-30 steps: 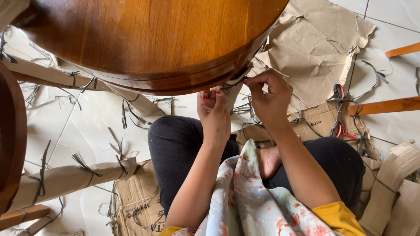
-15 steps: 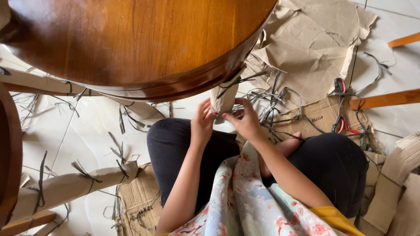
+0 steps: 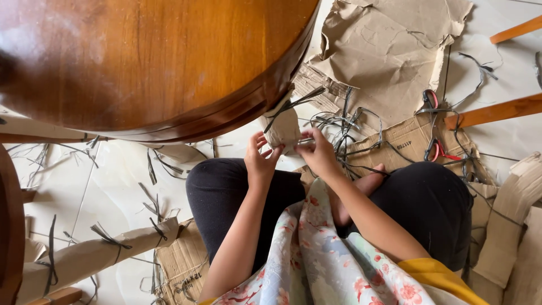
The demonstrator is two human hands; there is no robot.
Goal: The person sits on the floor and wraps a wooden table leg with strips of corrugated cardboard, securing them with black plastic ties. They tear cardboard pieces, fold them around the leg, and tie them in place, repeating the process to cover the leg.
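Head view looks down on a pale tiled floor strewn with torn brown cardboard, flattened box pieces and loose dark strapping bands. A round, glossy wooden tabletop fills the upper left, and orange-brown wooden slats lie at the right near red-handled scissors. A paper-wrapped roll tied with dark bands rests at the lower left. The person sits cross-legged in black trousers, a floral cloth over the lap. Both forearms reach forward and up to a table leg wrapped in brown paper, just below the tabletop's rim. The left hand has its fingers curled against the wrapping's lower edge, gripping it. The right hand pinches a small, thin item at the wrapping's right side; what it is cannot be told.
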